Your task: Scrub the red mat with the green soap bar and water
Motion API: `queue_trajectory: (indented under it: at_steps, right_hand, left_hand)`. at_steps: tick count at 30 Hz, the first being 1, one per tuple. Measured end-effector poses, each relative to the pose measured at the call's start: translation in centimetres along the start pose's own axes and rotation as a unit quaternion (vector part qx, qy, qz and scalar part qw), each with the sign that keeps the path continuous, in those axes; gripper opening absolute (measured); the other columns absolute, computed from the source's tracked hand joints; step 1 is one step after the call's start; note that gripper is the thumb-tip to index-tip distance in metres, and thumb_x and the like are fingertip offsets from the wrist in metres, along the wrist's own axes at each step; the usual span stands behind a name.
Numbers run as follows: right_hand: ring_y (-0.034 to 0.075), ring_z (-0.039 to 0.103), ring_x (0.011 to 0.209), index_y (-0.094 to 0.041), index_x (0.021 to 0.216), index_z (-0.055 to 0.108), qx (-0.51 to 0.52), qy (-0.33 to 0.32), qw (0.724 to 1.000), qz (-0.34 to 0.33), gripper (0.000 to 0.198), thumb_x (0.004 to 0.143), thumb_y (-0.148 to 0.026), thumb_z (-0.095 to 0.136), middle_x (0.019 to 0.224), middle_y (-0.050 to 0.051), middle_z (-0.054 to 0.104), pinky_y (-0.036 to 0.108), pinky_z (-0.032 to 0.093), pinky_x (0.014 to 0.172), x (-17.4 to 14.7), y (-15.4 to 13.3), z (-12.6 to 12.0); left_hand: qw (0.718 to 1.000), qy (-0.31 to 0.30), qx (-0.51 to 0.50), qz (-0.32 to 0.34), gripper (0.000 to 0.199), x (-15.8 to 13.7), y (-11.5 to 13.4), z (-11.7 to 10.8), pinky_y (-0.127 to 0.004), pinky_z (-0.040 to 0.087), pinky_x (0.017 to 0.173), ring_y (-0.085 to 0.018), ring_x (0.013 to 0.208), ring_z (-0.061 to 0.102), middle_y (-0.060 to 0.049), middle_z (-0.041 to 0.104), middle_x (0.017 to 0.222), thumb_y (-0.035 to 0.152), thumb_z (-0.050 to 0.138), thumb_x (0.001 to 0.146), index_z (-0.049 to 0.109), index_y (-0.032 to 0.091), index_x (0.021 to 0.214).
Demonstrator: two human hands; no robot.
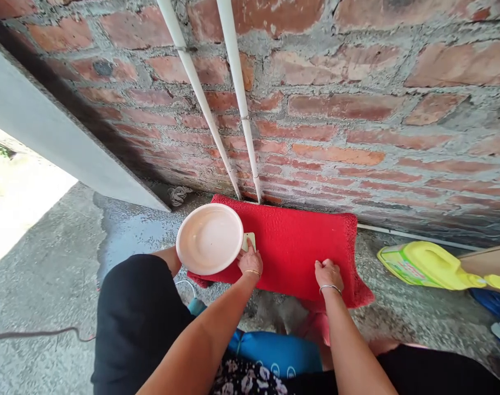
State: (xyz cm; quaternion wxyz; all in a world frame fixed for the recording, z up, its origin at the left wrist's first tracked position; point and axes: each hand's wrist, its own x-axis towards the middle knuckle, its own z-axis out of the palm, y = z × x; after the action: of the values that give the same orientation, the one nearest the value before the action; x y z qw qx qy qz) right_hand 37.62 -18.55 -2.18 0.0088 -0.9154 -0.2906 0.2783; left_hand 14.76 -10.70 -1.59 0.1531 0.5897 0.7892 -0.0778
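A thick red cloth [291,230] with a shaggy border lies spread over a low support hidden beneath it. My left hand [250,262] is on its left part, the fingers closed over a pale, flat rectangular piece [249,239] whose kind I cannot make out. Right beside that piece is a pale pink plastic basin [210,238], with nothing large visible inside it. My right hand [329,274] rests on the right part of the cloth with curled fingers. Whatever may be within those fingers is hidden.
A yellow jug [426,266] lies on the concrete floor at right, close to a blue item. Two white pipes [239,82] run down the brick wall. Crumpled grey cloth [179,195] sits at the wall's foot. A cord [40,333] crosses the floor at left.
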Motion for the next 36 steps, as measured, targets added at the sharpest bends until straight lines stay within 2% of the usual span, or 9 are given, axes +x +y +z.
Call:
queue_trajectory:
  at_steps: [4,10,18,24,26,28,32,34,36]
  right_hand:
    - [0.026,0.060,0.097,-0.017,0.099,0.063,-0.013,-0.054,0.998,-0.017,0.039,0.085,-0.043,0.037,0.101,0.016,0.061,0.034,0.045,0.077,1.1,-0.2,-1.0]
    - [0.028,0.059,0.099,-0.015,0.105,0.061,-0.017,-0.069,0.997,-0.001,0.043,0.084,-0.042,0.034,0.105,0.018,0.060,0.037,0.045,0.077,1.4,-0.5,-1.2]
    - [0.030,0.059,0.102,-0.013,0.111,0.057,-0.024,-0.054,0.998,-0.001,0.046,0.085,-0.041,0.031,0.107,0.020,0.058,0.039,0.046,0.077,0.9,-0.8,-0.9]
    - [0.029,0.058,0.103,-0.012,0.114,0.056,-0.031,-0.059,0.998,-0.010,0.046,0.086,-0.040,0.032,0.109,0.019,0.057,0.038,0.045,0.079,0.9,-0.9,-1.0]
    - [0.029,0.057,0.104,-0.012,0.114,0.055,-0.033,-0.066,0.997,-0.010,0.046,0.086,-0.040,0.032,0.109,0.019,0.057,0.038,0.045,0.079,1.1,-0.9,-1.1]
    - [0.029,0.057,0.104,-0.012,0.115,0.055,-0.034,-0.070,0.997,-0.008,0.047,0.086,-0.040,0.031,0.109,0.020,0.057,0.039,0.045,0.079,1.1,-0.9,-1.1]
    - [0.030,0.058,0.103,-0.012,0.117,0.054,-0.029,-0.066,0.997,-0.003,0.048,0.086,-0.040,0.032,0.111,0.021,0.056,0.040,0.045,0.079,1.2,-1.0,-1.1]
    - [0.031,0.058,0.103,-0.011,0.117,0.054,-0.026,-0.066,0.997,-0.003,0.048,0.086,-0.041,0.032,0.112,0.021,0.056,0.040,0.045,0.079,1.1,-1.0,-1.0]
    - [0.031,0.058,0.103,-0.011,0.117,0.054,-0.022,-0.066,0.998,-0.004,0.048,0.086,-0.041,0.032,0.112,0.021,0.056,0.040,0.045,0.079,1.1,-1.0,-1.0]
  left_hand:
    - [0.999,0.005,0.032,0.039,0.061,-1.1,0.9,0.8,-0.040,0.050,0.074,-0.032,0.112,0.047,-0.020,0.042,0.128,0.035,0.042,0.086,0.025,0.031,0.145]
    - [0.972,-0.016,0.018,0.236,0.063,-2.5,2.2,0.8,-0.039,0.047,0.078,-0.027,0.101,0.049,-0.012,0.047,0.113,0.040,0.054,0.081,0.033,0.039,0.141]
    - [0.999,0.018,-0.038,0.031,0.074,3.5,2.9,-1.3,-0.042,0.042,0.090,-0.032,0.113,0.051,-0.022,0.040,0.134,0.044,0.047,0.084,0.017,0.022,0.148]
    - [0.996,0.015,-0.039,-0.073,0.071,3.3,5.4,-1.0,-0.041,0.047,0.078,-0.033,0.109,0.051,-0.024,0.040,0.130,0.034,0.044,0.084,0.018,0.017,0.147]
    - [1.000,0.009,-0.016,-0.018,0.071,1.6,6.3,-0.5,-0.039,0.047,0.075,-0.031,0.105,0.051,-0.022,0.044,0.123,0.033,0.046,0.083,0.019,0.018,0.147]
    - [0.994,-0.022,0.015,0.105,0.073,-0.7,6.6,0.5,-0.038,0.047,0.075,-0.030,0.103,0.049,-0.019,0.044,0.120,0.034,0.051,0.081,0.021,0.024,0.147]
    - [0.942,-0.087,0.034,0.323,0.074,-4.4,4.7,2.0,-0.038,0.045,0.080,-0.027,0.101,0.047,-0.013,0.044,0.118,0.040,0.056,0.078,0.023,0.035,0.145]
    - [0.947,-0.066,0.026,0.313,0.070,-4.3,3.0,1.7,-0.038,0.043,0.081,-0.026,0.099,0.047,-0.012,0.045,0.115,0.042,0.053,0.081,0.025,0.035,0.145]
    - [0.975,-0.027,0.022,0.220,0.065,-3.2,1.6,0.9,-0.038,0.043,0.081,-0.025,0.097,0.048,-0.013,0.045,0.113,0.042,0.048,0.084,0.028,0.029,0.144]
